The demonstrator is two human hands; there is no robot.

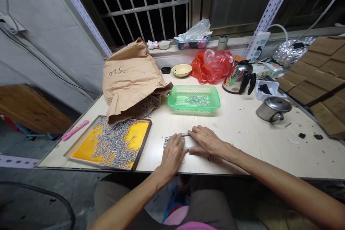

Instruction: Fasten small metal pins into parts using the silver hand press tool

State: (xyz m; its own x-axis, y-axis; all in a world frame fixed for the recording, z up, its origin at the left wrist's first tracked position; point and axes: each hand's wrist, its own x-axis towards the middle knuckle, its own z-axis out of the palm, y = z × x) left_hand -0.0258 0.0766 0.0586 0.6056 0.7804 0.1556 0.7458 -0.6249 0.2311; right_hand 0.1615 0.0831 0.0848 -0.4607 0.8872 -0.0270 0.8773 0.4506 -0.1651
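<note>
A narrow metal frame (185,141) with two parallel bars lies on the table near its front edge, largely covered by my hands. My left hand (174,152) grips its left part, fingers bent over the metal. On the right end, my right hand (205,140) is closed around the frame with the thumb on the near side. To the left, a shallow tray (142,140) with a yellow bottom holds a heap of small metal pins or screws (114,145). Beyond my hands stands a green plastic basket (194,109) with similar small metal pieces in it.
A brown paper sack (129,79) spills metal pieces toward the tray. A pink-handled tool (75,130) lies at the left edge. Behind are a cream bowl (182,70) and red plastic bag (212,70); at right, a kettle (237,79), metal cup (272,109) and cardboard stack (320,72).
</note>
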